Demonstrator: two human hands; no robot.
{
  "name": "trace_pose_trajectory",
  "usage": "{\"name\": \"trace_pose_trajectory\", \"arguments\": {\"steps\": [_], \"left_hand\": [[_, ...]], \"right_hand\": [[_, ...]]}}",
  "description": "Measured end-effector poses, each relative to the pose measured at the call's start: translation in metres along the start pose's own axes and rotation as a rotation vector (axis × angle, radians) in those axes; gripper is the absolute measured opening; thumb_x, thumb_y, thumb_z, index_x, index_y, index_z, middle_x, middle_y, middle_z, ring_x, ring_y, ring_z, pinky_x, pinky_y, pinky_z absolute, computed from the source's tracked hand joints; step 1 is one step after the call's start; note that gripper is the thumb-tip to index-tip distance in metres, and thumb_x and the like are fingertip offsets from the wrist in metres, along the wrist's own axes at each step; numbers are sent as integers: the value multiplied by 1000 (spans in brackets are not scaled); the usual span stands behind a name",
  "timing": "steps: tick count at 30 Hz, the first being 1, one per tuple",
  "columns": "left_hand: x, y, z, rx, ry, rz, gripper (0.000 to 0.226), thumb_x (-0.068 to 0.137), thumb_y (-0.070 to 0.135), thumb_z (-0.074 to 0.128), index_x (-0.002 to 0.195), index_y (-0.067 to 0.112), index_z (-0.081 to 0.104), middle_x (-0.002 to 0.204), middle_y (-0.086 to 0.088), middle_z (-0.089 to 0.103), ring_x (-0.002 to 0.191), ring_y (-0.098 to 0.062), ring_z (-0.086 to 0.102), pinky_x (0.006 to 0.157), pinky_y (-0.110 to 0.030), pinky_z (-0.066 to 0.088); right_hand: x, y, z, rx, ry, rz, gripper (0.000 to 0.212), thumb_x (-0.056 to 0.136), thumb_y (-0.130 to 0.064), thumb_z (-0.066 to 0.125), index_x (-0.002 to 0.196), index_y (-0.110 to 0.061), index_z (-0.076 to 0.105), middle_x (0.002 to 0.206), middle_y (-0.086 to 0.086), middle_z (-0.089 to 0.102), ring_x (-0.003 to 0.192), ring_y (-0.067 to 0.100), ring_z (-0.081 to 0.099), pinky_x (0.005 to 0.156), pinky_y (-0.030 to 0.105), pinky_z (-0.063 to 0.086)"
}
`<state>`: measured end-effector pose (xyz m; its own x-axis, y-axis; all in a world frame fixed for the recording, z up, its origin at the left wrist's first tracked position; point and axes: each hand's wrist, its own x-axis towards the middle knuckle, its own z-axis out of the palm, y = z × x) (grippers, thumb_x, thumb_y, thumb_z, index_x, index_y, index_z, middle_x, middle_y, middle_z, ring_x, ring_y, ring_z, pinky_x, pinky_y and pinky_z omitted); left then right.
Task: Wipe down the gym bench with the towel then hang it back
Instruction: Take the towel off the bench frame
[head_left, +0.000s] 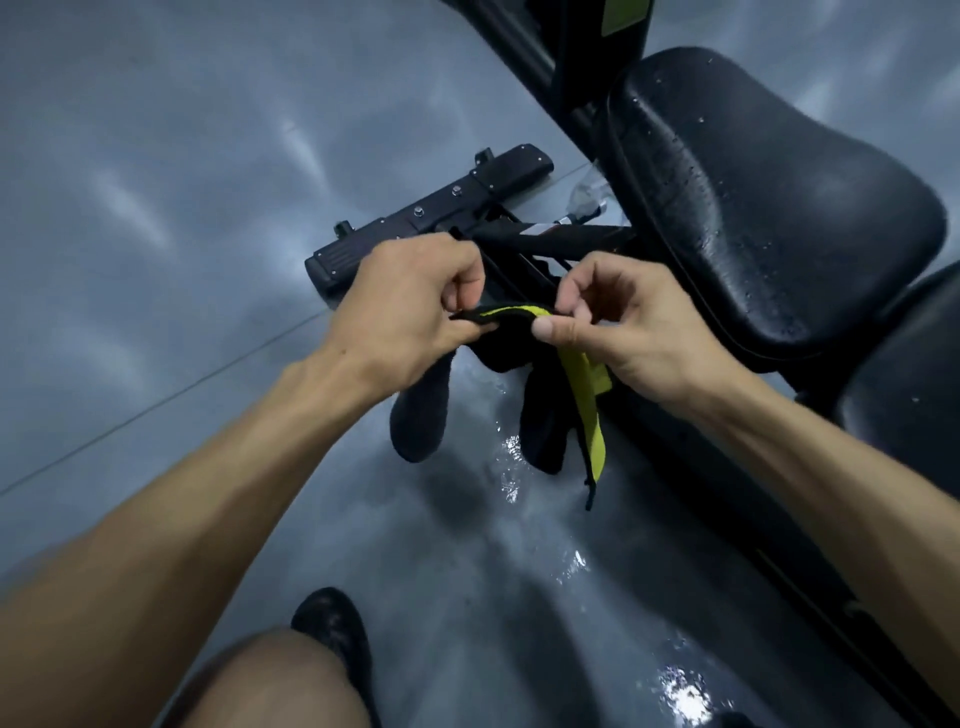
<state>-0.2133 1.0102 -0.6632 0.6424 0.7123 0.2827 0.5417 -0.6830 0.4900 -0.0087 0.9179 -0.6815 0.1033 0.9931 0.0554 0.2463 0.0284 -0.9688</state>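
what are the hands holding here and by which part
Both hands hold the towel, black with a yellow band. The left hand and right hand pinch its top edge between thumb and fingers, stretched between them; the rest hangs free beside the bench.

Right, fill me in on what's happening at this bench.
A person stands beside a black gym bench, holding a black towel with a yellow-green strip in both bare hands. The left hand and right hand each pinch the top edge, stretching it between them while the rest hangs over the grey floor. The towel is not touching the bench. Droplets show on the seat pad, and wet patches glint on the floor below.
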Motion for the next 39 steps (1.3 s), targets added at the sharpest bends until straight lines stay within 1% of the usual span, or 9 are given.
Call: {"name": "trace_pose_trajectory", "arguments": {"steps": [4,8,12,18,22,25,29,33,39], "left_hand": [[-6,28,-23,-73,-8,-48,40,70,22,89,65,21,50,53,16,52,50,-2,44,52,-13,30],[-16,58,-46,-115,-21,-66,39,69,24,91,64,18,52,49,21,53,48,-1,45,48,-12,35],[-31,89,-64,-109,-15,-39,32,71,24,87,71,26,55,56,11,50,53,-4,45,53,-16,36],[-48,123,-88,-43,-32,-61,35,72,16,84,64,24,51,46,11,43,48,-1,42,48,-12,33],[-58,145,-101,-48,16,-99,28,72,18,82,67,20,55,49,9,46,46,-6,41,45,-14,33],[-65,168,-104,-20,16,-76,24,71,14,77,66,20,54,48,9,45,47,-4,43,45,-14,33],[-71,201,-97,-4,0,-42,21,69,15,73,67,20,53,50,9,47,50,-2,45,45,-16,34],[-76,224,-90,-12,-21,-7,21,70,14,72,67,18,51,43,14,44,48,-6,42,46,-18,33],[-86,250,-85,-2,-27,42,24,73,16,74,68,20,51,43,15,44,47,-7,40,49,-19,35]], "right_hand": [[-26,-34,-15,82,-99,70,22,79,-9,83,91,-3,65,72,2,57,60,5,53,59,17,43],[-51,-71,-26,170,-129,141,24,74,-21,80,91,-8,69,90,18,55,81,27,49,80,39,39],[-73,-99,-25,191,-35,70,9,87,-14,77,88,-12,69,86,9,66,84,24,56,85,40,45],[-116,-121,-1,-201,183,-336,9,96,-10,69,92,-15,63,82,-7,63,74,11,58,70,27,50],[-146,-127,2,-553,191,-503,16,92,-13,75,100,-15,62,84,-7,58,76,13,56,69,15,43],[-164,-131,6,-473,252,-407,28,86,-23,82,105,-16,62,76,-4,59,71,13,56,66,21,46],[-180,-134,9,-357,368,-279,42,76,-34,89,96,-19,55,70,-4,60,65,6,56,61,15,42],[-197,-134,1,-472,486,-228,28,77,-27,76,88,-23,51,67,-7,59,65,12,57,66,38,51],[-221,-142,-15,-509,540,-174,11,74,-31,63,81,-27,55,66,-11,60,67,8,58,62,33,46]]}}
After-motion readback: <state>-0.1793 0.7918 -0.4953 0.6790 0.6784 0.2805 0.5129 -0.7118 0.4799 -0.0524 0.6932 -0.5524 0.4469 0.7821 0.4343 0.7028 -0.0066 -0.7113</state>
